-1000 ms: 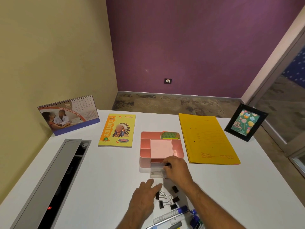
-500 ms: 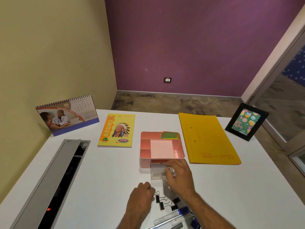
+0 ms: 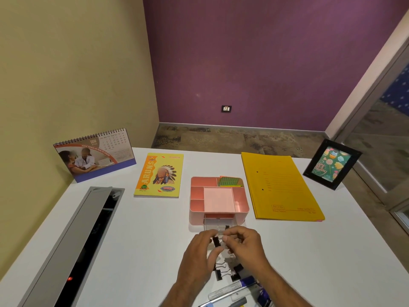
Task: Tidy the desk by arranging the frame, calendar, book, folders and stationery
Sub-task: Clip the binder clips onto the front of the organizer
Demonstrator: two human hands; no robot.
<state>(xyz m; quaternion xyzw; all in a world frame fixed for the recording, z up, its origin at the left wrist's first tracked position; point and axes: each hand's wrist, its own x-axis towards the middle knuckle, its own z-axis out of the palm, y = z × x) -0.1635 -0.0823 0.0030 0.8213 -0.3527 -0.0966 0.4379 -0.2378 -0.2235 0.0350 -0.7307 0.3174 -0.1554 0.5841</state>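
While both hands meet, left hand (image 3: 200, 254) pinches binder clip (image 3: 215, 241).

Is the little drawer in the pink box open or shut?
Open. The clear drawer sticks out from the front of the pink box, toward the hands.
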